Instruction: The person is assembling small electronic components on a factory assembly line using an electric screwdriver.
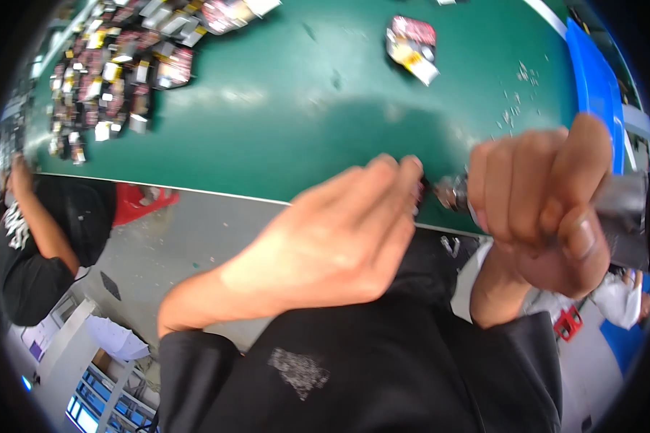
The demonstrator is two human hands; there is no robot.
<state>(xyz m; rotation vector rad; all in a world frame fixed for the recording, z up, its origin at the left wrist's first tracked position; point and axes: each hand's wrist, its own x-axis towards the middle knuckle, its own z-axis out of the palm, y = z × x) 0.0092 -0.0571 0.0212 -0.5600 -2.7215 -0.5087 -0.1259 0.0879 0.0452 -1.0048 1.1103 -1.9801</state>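
Observation:
In my right hand [542,209] is an electric screwdriver [625,216], a grey cylinder with my fingers wrapped round it. Its blurred metallic nose [451,193] points left over the table's near edge. My left hand [332,231] faces that nose with its fingers pressed together. A dark part [419,193] shows just past the left fingertips, close to the nose; most of it is hidden. Farther off on the green table lies a black unit [410,45] with a reddish face and a yellow and white tab.
Many similar black units [97,79] are heaped at the table's far left. Small shiny bits [514,101] lie scattered on the green table [267,137] at the right, near a blue bin [592,86]. Another person [47,238] is at the left, by a red stool [141,203].

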